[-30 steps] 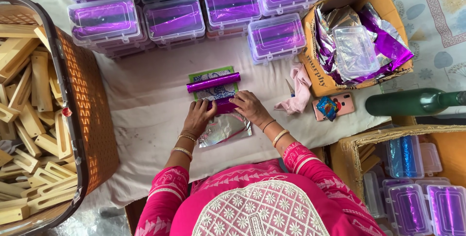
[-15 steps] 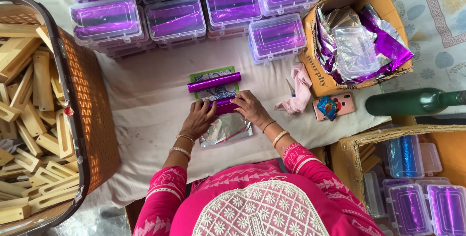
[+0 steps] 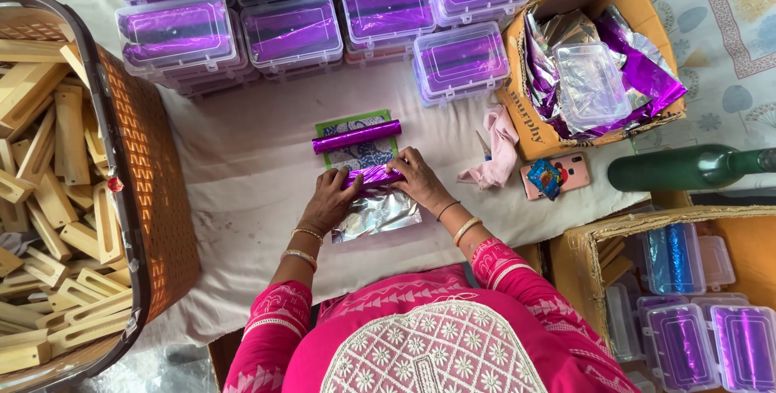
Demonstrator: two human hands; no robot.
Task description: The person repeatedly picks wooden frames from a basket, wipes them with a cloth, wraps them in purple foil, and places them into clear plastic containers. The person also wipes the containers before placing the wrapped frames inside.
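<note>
My left hand [image 3: 332, 200] and my right hand [image 3: 419, 179] press on a purple foil roll [image 3: 376, 175] that lies across a silver foil sheet [image 3: 380, 212] on the cloth-covered table. The fingers of both hands curl over the roll's two ends. Just beyond it a finished purple foil-wrapped stick [image 3: 356, 137] rests on a green-edged patterned card [image 3: 356, 150]. Pink sleeves and bangles cover my wrists.
Clear lidded boxes [image 3: 291, 31] holding purple sticks are stacked along the far edge. A basket [image 3: 145, 191] of wooden blocks stands at left. At right are a carton of foil sheets [image 3: 594, 69], a pink cloth [image 3: 495, 150], a phone [image 3: 554, 177], a green bottle [image 3: 687, 168] and a carton of boxes [image 3: 679, 296].
Both hands have stayed on the roll, shifting it slightly over the silver sheet. Nothing else has moved.
</note>
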